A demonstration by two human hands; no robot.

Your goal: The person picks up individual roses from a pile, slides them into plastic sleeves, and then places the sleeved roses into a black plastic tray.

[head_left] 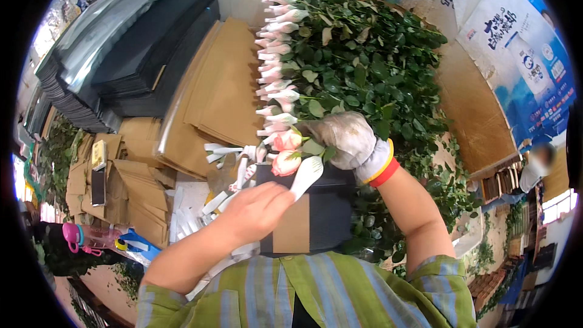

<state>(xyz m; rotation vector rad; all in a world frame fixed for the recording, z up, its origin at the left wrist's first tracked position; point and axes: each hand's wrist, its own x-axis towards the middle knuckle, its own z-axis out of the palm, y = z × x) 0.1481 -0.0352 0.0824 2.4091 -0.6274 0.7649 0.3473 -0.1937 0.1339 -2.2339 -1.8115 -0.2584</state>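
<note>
My bare left hand (258,209) is closed in a pinch on the narrow end of a white bud net (308,174), which flares toward the roses. My right hand (345,140), in a greyish work glove with a yellow and red cuff, is closed around rose stems just beyond. Two pink roses (285,163) stick out to the left of the glove, their heads uncovered, with a few green leaves by them. Beneath both hands lies a dark stack with a brown strip (291,225). The gloved fingers are partly hidden.
Ahead, a long row of roses in white bud nets (276,54) lies with leafy stems (370,54) to the right. Loose white bud nets (228,152) lie by my left hand. Cardboard sheets (225,85), dark stacked sheets (146,54) and a pink-lidded bottle (91,237) stand left.
</note>
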